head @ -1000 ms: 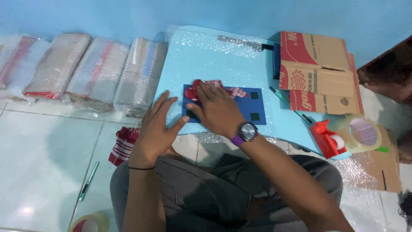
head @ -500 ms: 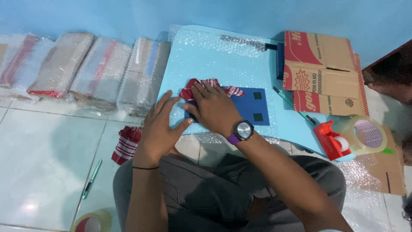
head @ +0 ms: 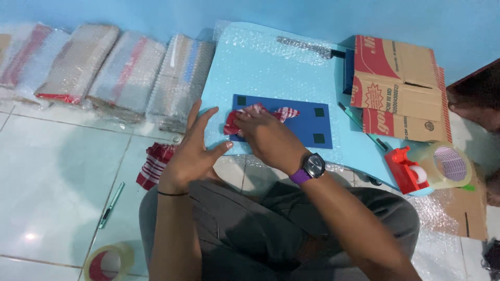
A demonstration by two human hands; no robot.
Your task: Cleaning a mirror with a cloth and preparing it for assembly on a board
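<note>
Red-and-white checked cloth lies bunched on a dark blue flat panel, and the person's right hand presses down on it with the fingers curled over the fabric, gripping it against the panel. A watch with a purple strap sits on that wrist. The left hand is held flat and spread, fingers wide, its palm edge resting at the near-left border of a pale blue board that carries the panel; it holds nothing, and its fingertips are just beside the cloth. The blue panel has small dark green squares near its right end. A sheet of bubble wrap covers the far part of the board. Along the wall to the left stands a row of bubble-wrapped parcels, leaning side by side. To the right of the board lies a flattened brown and red cardboard box. Near the right edge of the board rests a red tape dispenser with a large roll of clear tape. A second piece of red-and-white cloth lies on the white tiled floor beside the person's left forearm. A green pen-shaped tool lies on the tiles further left, and another tape roll sits near the bottom edge. The person sits cross-legged in grey trousers. Part of another person shows at the far right.
</note>
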